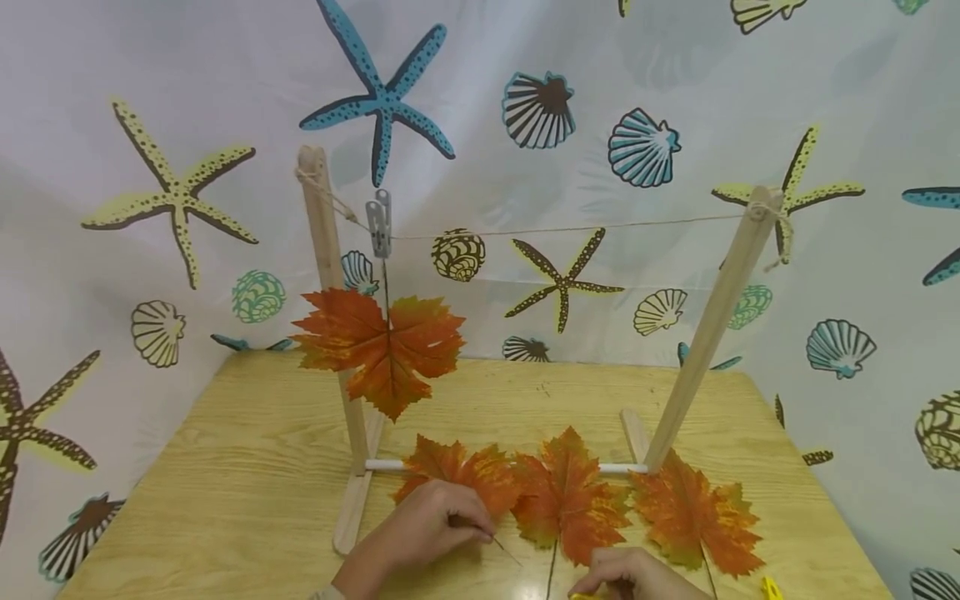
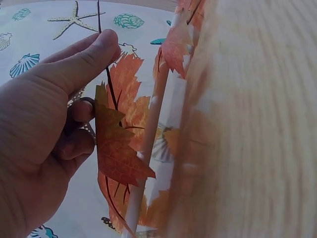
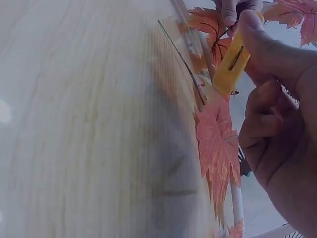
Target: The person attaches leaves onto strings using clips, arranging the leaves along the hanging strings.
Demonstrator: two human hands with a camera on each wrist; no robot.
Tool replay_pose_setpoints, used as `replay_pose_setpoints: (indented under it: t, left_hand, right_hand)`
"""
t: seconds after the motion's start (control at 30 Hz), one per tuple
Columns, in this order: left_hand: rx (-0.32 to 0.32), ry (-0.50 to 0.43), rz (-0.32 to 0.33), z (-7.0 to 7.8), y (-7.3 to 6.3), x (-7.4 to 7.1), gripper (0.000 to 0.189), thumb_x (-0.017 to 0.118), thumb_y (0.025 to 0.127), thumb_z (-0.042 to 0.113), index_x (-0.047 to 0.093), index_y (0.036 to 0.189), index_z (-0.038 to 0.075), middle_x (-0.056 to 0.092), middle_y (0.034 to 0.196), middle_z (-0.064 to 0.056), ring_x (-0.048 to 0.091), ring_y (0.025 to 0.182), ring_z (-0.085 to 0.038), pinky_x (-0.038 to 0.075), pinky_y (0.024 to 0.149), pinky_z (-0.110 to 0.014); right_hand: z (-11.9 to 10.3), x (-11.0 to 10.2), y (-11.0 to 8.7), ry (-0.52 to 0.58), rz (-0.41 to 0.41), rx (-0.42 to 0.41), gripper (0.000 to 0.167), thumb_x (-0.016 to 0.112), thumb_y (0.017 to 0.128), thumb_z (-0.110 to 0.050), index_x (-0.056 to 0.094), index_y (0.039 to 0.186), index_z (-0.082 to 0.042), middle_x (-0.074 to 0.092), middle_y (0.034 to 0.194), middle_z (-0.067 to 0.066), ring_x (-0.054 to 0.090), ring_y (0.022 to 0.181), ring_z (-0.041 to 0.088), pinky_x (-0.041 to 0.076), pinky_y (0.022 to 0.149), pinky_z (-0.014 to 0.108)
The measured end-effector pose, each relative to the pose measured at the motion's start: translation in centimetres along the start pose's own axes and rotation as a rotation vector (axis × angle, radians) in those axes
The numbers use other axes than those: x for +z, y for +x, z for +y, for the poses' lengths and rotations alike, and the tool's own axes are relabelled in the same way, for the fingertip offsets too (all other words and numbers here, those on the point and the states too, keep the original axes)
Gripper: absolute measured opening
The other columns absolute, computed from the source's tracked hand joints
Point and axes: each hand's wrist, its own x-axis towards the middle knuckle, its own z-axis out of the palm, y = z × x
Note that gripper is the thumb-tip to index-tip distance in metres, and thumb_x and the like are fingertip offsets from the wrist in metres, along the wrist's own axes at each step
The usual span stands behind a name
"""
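Note:
My left hand [image 1: 442, 521] pinches the thin dark stem [image 2: 110, 79] of an orange artificial maple leaf [image 1: 468, 475] between thumb and forefinger. In the left wrist view this leaf [image 2: 124, 144] stands just beyond the curled fingers. My right hand [image 1: 637, 575] holds a yellow clothespin [image 3: 232, 64] between thumb and fingers, low in the head view and close to the left hand. Two more orange leaves, a middle one [image 1: 566, 500] and a right one [image 1: 697, 517], lie on the table with their stems toward me.
A wooden frame with a left post [image 1: 330, 250], a right post [image 1: 712, 333] and a white bottom rod [image 1: 386, 464] stands on the table [image 1: 247, 467]. Along its twine [image 1: 570, 228], a grey clothespin [image 1: 380, 225] holds a hanging leaf [image 1: 386, 346]. Another yellow piece [image 1: 771, 588] lies front right.

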Motion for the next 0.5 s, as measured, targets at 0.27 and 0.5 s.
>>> replay_pose_setpoints:
  t: [0.27, 0.5]
  left_hand:
    - [-0.019, 0.011, 0.009, 0.74, 0.12, -0.46, 0.008, 0.075, 0.088, 0.015, 0.08, 0.092, 0.02, 0.076, 0.091, 0.009, 0.067, 0.083, 0.004, 0.054, 0.072, -0.014]
    - [0.006, 0.101, 0.043, 1.05, 0.24, -0.63, 0.009, 0.078, 0.086, 0.014, 0.081, 0.091, 0.02, 0.077, 0.091, 0.01, 0.068, 0.083, 0.005, 0.053, 0.076, -0.011]
  right_hand:
    - [-0.17, 0.0, 0.2, 0.057, 0.047, 0.009, 0.032, 0.053, 0.097, 0.009, 0.065, 0.126, 0.005, 0.043, 0.076, 0.028, 0.032, 0.052, 0.023, 0.037, 0.051, 0.02]
    - [-0.94, 0.18, 0.58, 0.004, 0.084, 0.115, 0.026, 0.057, 0.098, 0.002, 0.066, 0.122, 0.006, 0.065, 0.093, 0.019, 0.041, 0.058, 0.004, 0.042, 0.055, 0.017]
